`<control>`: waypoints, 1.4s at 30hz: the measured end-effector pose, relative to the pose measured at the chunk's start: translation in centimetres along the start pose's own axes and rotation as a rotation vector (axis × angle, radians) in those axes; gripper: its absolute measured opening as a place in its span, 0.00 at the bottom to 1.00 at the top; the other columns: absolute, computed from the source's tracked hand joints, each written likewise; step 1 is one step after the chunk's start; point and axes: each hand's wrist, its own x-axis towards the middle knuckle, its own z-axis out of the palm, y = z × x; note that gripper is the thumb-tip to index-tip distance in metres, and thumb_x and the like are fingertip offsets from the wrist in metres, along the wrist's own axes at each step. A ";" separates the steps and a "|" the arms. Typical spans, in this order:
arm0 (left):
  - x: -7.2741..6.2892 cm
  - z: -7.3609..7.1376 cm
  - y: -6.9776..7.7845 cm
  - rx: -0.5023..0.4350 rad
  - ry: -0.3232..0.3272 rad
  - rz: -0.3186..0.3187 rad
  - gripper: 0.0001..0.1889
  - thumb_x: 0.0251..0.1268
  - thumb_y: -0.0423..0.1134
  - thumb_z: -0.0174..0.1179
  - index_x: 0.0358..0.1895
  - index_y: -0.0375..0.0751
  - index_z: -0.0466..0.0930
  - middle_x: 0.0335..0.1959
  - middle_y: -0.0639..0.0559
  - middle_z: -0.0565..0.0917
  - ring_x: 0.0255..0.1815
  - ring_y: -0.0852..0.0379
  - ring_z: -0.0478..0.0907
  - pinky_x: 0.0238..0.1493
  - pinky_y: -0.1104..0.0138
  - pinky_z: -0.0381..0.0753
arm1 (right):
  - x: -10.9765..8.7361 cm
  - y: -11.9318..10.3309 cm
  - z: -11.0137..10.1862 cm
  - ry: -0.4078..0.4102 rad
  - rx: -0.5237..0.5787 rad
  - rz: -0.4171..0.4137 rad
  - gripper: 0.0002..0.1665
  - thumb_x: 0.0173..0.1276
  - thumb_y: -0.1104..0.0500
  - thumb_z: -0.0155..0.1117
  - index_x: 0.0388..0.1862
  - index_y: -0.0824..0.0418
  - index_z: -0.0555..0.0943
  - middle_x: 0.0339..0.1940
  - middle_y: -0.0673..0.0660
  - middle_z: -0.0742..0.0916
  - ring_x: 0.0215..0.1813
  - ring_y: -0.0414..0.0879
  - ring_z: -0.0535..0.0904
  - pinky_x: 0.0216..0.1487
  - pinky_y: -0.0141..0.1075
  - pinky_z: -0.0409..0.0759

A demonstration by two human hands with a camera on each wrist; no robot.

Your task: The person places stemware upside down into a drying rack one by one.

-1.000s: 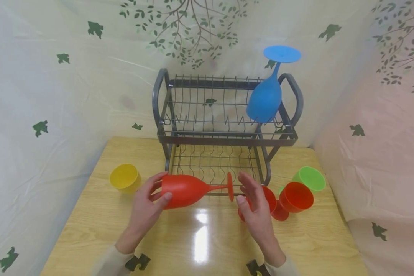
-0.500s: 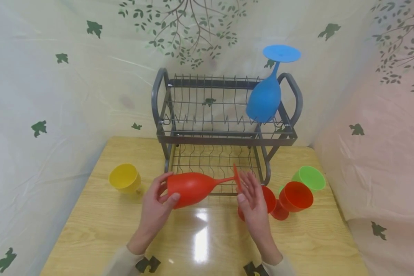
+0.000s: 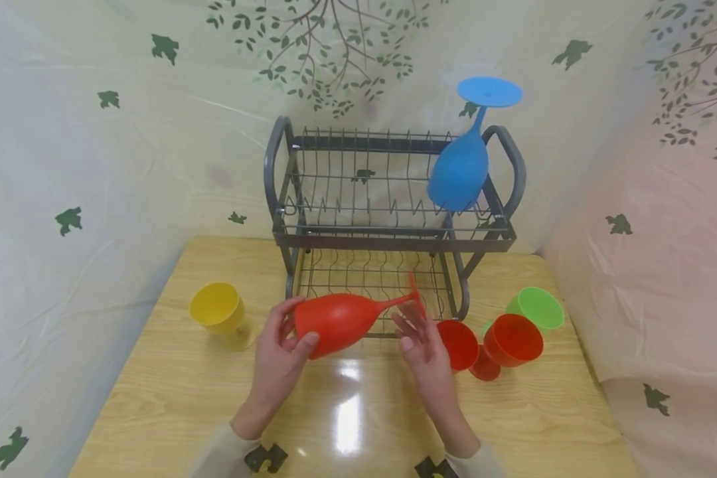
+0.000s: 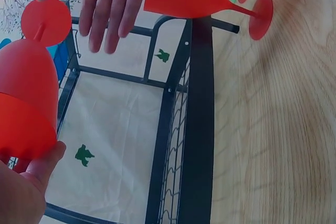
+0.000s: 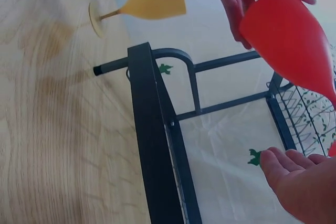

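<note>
Gripping red goblet [image 3: 337,323] by bowl, left hand [image 3: 279,362]; right hand [image 3: 428,368] straight-fingered near foot [image 4: 46,23]; goblet sideways between hands

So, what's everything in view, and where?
Table: one, tan, below
Dish rack: one, dark grey, table's back
Held goblet: one, red, sideways, before the rack
Standing goblets: two, red, table's right
Green goblet: one, green, behind those
Yellow goblet: one, yellow, table's left
Blue goblet: one, blue, inverted, rack's upper tier
Printed backdrop: count unclear, pale, behind and beside
Wrist pieces: two, black, bottom edge
Sleeves: two, cream, forearms
Left hand: one, bare, gripping held goblet's bowl
Right hand: one, bare, near its foot
</note>
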 end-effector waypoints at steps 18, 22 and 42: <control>0.0 1.6 -0.7 -0.081 -0.043 0.001 0.35 0.63 0.38 0.72 0.69 0.31 0.66 0.65 0.37 0.78 0.55 0.31 0.83 0.45 0.54 0.89 | -0.2 -0.2 1.7 -0.046 -0.004 -0.005 0.32 0.76 0.67 0.55 0.77 0.67 0.66 0.75 0.64 0.76 0.71 0.46 0.77 0.65 0.38 0.80; -0.1 1.9 -0.8 -0.083 -0.047 -0.005 0.37 0.63 0.43 0.74 0.69 0.32 0.66 0.65 0.36 0.77 0.54 0.29 0.83 0.45 0.54 0.89 | -0.3 -0.5 2.0 -0.044 0.009 -0.003 0.32 0.76 0.66 0.57 0.77 0.68 0.66 0.75 0.65 0.75 0.71 0.50 0.76 0.65 0.39 0.80; 0.0 2.4 -1.7 0.007 -0.089 0.082 0.36 0.59 0.30 0.74 0.70 0.40 0.68 0.69 0.41 0.74 0.65 0.45 0.78 0.60 0.61 0.83 | -0.1 -0.9 2.6 0.002 0.023 0.030 0.32 0.75 0.66 0.61 0.76 0.67 0.66 0.73 0.62 0.77 0.71 0.50 0.77 0.64 0.37 0.80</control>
